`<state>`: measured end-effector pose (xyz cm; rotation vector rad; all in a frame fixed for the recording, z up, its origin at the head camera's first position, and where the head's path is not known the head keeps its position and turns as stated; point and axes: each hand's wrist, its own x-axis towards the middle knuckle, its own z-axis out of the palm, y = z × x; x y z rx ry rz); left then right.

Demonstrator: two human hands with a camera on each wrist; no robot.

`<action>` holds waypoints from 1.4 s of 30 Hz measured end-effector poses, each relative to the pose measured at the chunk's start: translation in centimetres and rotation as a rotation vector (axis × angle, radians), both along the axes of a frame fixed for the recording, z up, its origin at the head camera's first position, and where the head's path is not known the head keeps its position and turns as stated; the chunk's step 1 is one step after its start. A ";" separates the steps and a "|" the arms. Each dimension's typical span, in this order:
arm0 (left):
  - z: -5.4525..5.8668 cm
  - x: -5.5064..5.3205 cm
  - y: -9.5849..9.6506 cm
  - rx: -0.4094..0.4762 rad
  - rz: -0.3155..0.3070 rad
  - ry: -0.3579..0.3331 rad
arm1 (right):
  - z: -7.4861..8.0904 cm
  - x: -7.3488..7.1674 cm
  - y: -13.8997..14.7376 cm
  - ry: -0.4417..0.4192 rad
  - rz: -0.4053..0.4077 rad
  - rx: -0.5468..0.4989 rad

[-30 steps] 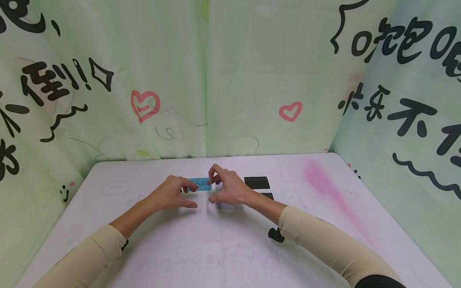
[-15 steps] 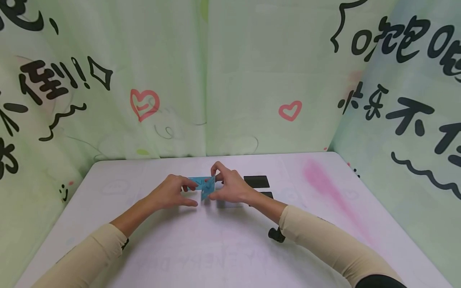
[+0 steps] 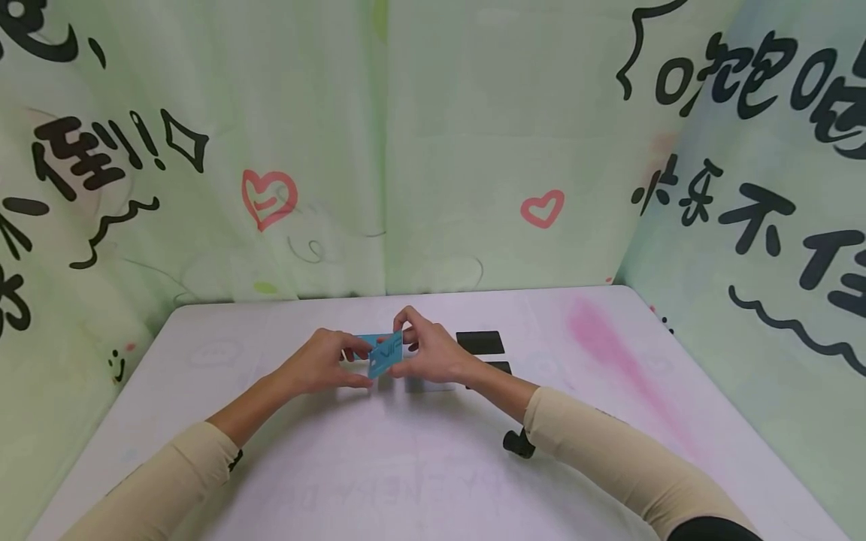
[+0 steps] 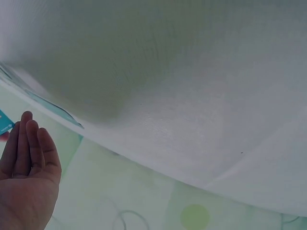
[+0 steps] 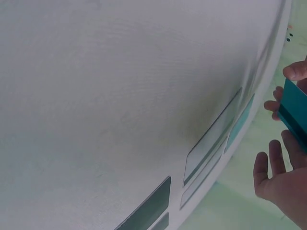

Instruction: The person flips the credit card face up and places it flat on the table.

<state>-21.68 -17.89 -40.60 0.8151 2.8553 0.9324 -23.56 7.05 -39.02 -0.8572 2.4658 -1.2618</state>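
Grip: right hand (image 3: 433,352), thumb and fingers clamped on the right-hand end of one blue card (image 3: 386,356). Left hand (image 3: 323,367), thumb and fingers spread apart at the card's left end; whether they touch it cannot be told.

Blue card, held: raised off the tabletop (image 3: 379,466), between the two hands. Printed face towards the head camera, tilted; long axis sloping from lower left, by the left thumb, to upper right, by the right fingers. Lettering rises along the same slope. Reverse, in the right wrist view, with a dark stripe along one long side.

Second blue card (image 3: 365,338): flat behind the held one, long axis left to right; partly covered by the left fingers and the held card.

Black cards, two: flat to the right, long axes left to right. Far black card (image 3: 481,343) in full view; near black card (image 3: 501,367) partly behind the right wrist.

Pale cards, two: far pale card (image 5: 206,178) and near pale card (image 5: 211,139), flat between the blue and black ones, side by side in the right wrist view; largely screened by the right hand from above.

Dark fitting (image 3: 519,444), one: beside the right sleeve (image 3: 609,451).

Pink smear (image 3: 625,361), one: tabletop, right side.

Curtain (image 3: 453,150): green, behind the table, with black lettering and two red heart outlines.
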 end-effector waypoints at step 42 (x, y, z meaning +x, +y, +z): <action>0.2 0.2 -0.4 0.018 -0.014 0.028 | -0.5 0.0 0.1 0.106 0.016 0.016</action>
